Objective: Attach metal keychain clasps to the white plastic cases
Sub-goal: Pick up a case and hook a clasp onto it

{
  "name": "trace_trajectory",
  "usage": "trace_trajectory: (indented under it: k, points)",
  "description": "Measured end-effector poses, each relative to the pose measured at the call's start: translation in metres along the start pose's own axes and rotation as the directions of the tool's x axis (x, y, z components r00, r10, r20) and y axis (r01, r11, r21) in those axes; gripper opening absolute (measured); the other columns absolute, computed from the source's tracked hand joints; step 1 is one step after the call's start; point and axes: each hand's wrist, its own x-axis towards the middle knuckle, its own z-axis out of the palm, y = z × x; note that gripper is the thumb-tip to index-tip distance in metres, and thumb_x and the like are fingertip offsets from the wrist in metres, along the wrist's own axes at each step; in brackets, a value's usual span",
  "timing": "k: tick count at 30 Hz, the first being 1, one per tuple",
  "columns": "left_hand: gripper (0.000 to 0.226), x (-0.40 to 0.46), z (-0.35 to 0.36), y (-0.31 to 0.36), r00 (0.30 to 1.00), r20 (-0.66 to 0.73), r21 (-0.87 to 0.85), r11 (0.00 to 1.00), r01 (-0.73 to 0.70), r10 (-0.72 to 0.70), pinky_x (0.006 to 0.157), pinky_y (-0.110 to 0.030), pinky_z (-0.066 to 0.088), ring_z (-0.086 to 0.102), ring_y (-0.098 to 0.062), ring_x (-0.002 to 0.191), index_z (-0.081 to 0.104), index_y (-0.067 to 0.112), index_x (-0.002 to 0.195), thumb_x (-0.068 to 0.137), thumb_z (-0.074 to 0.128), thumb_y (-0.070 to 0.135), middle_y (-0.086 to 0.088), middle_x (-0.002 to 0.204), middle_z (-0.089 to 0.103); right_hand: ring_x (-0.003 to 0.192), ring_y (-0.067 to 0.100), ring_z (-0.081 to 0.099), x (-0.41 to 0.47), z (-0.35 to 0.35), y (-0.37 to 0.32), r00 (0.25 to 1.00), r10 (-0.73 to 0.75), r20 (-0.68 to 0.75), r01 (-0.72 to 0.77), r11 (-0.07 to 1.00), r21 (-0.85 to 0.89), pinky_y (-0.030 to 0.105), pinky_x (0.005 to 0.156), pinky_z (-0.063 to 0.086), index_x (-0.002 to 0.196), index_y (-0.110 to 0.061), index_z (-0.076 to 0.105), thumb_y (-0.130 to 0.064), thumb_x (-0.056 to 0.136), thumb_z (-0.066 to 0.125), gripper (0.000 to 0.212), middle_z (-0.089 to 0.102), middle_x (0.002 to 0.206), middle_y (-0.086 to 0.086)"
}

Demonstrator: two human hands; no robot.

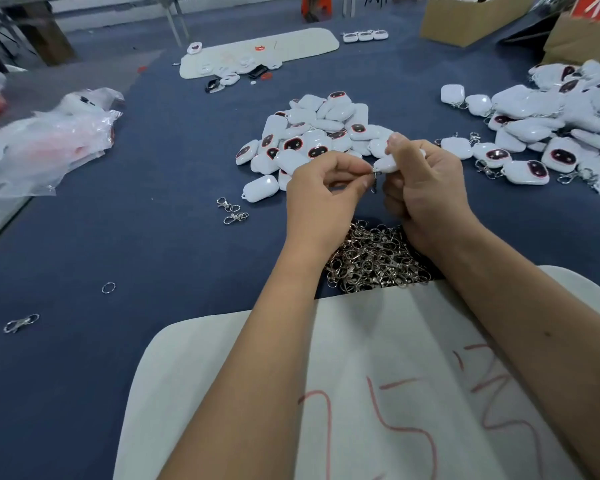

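Observation:
My right hand [425, 188] grips a white plastic case [388, 163] above the blue table. My left hand [321, 199] pinches a metal keychain clasp [374, 180] at the case's lower end; the clasp hangs down between my hands. Below my hands lies a heap of loose metal clasps [374, 259]. Behind them sits a pile of white cases without clasps [312, 133]. To the right spreads a larger pile of cases with clasps attached [551, 133].
Two stray clasps [232, 210] lie left of my hands, another clasp [21, 323] and a loose ring [108, 287] near the left. Clear plastic bags [45, 140] sit at the left, a cream board [378, 393] under my forearms, cardboard boxes [471, 19] at the back right.

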Motion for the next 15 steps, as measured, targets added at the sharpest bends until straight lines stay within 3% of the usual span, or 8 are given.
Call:
trace_trajectory:
  k: [15]
  points:
    - [0.010,0.0006,0.0013,0.0018,0.991,-0.129,-0.114,0.993,-0.036,0.021,0.077,-0.031,0.058,0.066,-0.014,0.073,0.074,0.005,0.088,0.086,0.075,-0.005,-0.003,0.079,0.073,0.048,0.010,0.025,-0.0028,0.0015,0.0001,1.000,0.009,0.018,-0.009,1.000,0.019,0.021,0.044,0.020,0.077,-0.022,0.042,-0.035,0.103,0.063,0.036,0.036,0.054,-0.005]
